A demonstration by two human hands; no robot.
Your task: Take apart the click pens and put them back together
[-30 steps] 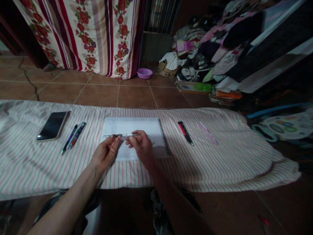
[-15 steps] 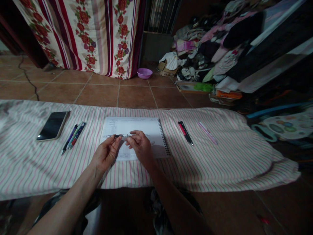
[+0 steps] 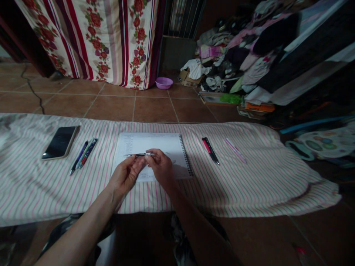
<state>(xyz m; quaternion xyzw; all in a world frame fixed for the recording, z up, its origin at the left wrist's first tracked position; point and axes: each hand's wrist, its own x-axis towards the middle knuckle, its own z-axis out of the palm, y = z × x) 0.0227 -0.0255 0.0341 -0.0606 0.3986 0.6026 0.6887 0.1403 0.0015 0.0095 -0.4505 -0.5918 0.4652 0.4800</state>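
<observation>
Between my two hands is a slim pen (image 3: 140,154), dark in the middle with a thin pale left end. It lies level over an open spiral notebook (image 3: 155,140). My left hand (image 3: 128,174) pinches its left part between thumb and fingers. On the right, my right hand (image 3: 161,164) grips the pen's clear, whitish end with thumb and forefinger. My fingers hide some of the pen, so I cannot make out whether it is one piece. Faint print shows on the notebook's left margin and lower edge.
A striped cloth (image 3: 249,184) covers the low surface. To the left lie a phone (image 3: 60,142) and several pens (image 3: 84,155). Right of the notebook are a red and black pen (image 3: 210,150) and a pink pen (image 3: 235,150). A purple basin (image 3: 164,83) stands on the tiled floor.
My left hand has moved right, closer to my right hand. The pen's dark part has shifted right with it, and less of the clear part shows between my hands.
</observation>
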